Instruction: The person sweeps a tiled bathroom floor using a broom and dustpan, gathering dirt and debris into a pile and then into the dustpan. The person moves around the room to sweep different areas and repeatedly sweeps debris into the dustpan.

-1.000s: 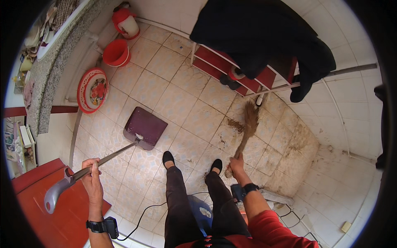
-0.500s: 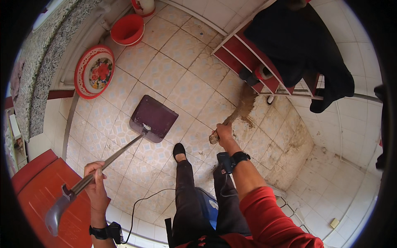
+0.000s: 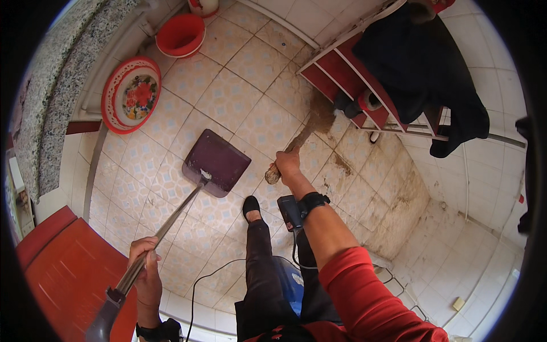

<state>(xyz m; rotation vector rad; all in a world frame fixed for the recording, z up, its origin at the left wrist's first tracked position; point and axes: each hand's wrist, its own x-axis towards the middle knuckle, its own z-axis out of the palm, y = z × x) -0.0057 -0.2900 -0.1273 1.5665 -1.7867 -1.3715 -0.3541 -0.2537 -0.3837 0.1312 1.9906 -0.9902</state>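
My left hand [image 3: 146, 262] is closed around the metal handle of a long-handled dustpan. The dustpan's dark maroon pan [image 3: 219, 157] rests on the tiled floor, left of my feet. In my right hand [image 3: 289, 163] is a short straw hand broom [image 3: 319, 122], gripped by its stubby handle. Its brown bristles reach the floor at the foot of a red shelf [image 3: 323, 81]. A gap of bare tile lies between the broom and the pan. Brown dirt smears [image 3: 343, 164] mark the tiles right of the broom.
Dark clothing [image 3: 419, 62] hangs over the shelf, which holds shoes [image 3: 348, 106]. At the left wall stand a red bucket [image 3: 196, 43] and a red-rimmed flowered basin [image 3: 122, 117]. A red chair or stool [image 3: 68, 273] is lower left. A blue container [image 3: 292, 288] shows between my legs.
My right hand has swung the broom leftward and slightly away from me, closer to the dustpan. The left hand sits a little lower and farther right in view, still gripping the handle.
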